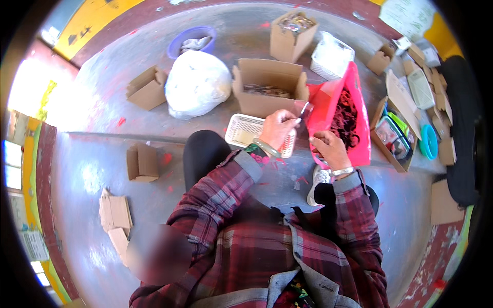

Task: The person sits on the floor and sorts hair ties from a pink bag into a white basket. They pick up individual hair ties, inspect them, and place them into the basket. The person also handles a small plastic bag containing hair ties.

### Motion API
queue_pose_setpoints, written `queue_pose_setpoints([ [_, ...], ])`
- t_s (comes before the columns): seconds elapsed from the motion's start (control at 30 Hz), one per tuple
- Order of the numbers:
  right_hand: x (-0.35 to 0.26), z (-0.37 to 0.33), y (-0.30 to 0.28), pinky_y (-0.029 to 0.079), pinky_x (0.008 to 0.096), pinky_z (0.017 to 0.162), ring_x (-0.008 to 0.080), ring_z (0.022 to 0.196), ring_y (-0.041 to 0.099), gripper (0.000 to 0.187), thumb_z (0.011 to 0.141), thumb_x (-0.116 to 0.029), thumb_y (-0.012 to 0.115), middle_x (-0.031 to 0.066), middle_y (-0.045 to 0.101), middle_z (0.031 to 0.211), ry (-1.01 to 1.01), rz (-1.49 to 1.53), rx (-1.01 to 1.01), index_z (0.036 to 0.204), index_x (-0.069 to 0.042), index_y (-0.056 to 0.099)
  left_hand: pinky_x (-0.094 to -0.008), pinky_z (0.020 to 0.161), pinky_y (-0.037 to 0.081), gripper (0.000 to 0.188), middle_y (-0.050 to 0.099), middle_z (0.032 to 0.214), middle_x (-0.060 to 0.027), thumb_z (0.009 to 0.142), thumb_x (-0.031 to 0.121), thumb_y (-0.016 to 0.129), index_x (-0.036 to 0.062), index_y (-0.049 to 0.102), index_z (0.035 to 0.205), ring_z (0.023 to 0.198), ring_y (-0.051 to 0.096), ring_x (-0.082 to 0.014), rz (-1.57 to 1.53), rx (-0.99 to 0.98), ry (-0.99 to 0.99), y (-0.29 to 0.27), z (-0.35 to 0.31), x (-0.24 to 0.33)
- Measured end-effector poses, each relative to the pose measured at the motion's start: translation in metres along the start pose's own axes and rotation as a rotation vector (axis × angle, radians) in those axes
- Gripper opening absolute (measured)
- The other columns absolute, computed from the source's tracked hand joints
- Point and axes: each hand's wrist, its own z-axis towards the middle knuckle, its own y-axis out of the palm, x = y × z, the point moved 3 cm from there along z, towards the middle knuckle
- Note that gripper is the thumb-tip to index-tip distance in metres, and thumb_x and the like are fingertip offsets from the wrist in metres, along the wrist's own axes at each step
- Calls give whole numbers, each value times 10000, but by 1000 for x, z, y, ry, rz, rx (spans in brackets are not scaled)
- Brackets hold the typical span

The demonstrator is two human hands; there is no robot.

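Note:
My left hand (280, 129) is raised over a white plastic basket (241, 123), its fingers pinched on a small, shiny, clear-looking piece (306, 109) whose kind I cannot make out. My right hand (331, 150) is beside the near left edge of a bright pink bag (363, 123). Its fingers are curled together, and whatever they hold, if anything, is too small to name. Inside the upright bag lies a heap of dark red, curly pieces (345, 118). Just beyond my left hand stands an open cardboard box (269, 107) with many small thin items at its bottom.
A stuffed white plastic bag (197, 84) and a purple basin (177, 49) stand at the far left. Farther back are a tall filled carton (292, 46) and a white basket (333, 56). At right are a box of goods (393, 136) and a teal ring-shaped item (428, 142).

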Motion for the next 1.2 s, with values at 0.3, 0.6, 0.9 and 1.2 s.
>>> queue_pose_setpoints([
  [0.3, -8, -9, 19, 410, 214, 570, 73, 600, 531, 141, 809, -111, 604, 26, 615, 655, -78, 111, -138, 757, 11, 654, -219, 606, 463, 138, 599, 742, -30, 835, 133, 623, 3, 583, 811, 660, 560, -82, -567, -44, -88, 21, -30, -16],
  [0.6, -8, -8, 21, 430, 223, 615, 92, 637, 550, 128, 810, -97, 621, 36, 621, 696, -102, 112, -200, 831, 28, 636, -226, 640, 476, 191, 625, 770, -49, 851, 161, 611, -22, 641, 899, 701, 581, -90, -390, -84, -210, 10, -36, 4],
  [0.9, -24, -13, 24, 464, 223, 591, 98, 627, 584, 149, 793, -91, 631, 51, 647, 701, -202, -8, -23, 832, 45, 678, -244, 669, 487, 245, 645, 836, -88, 826, 197, 640, -37, 637, 898, 730, 607, -125, -670, -91, -223, 15, -37, -8],
  [1.2, -2, -3, 21, 453, 213, 575, 78, 629, 571, 169, 795, -111, 660, 54, 651, 718, 31, 270, -197, 842, 51, 668, -290, 736, 487, 190, 630, 849, -96, 847, 150, 613, -34, 611, 896, 771, 597, -166, -843, -177, -264, 16, -28, -23],
])
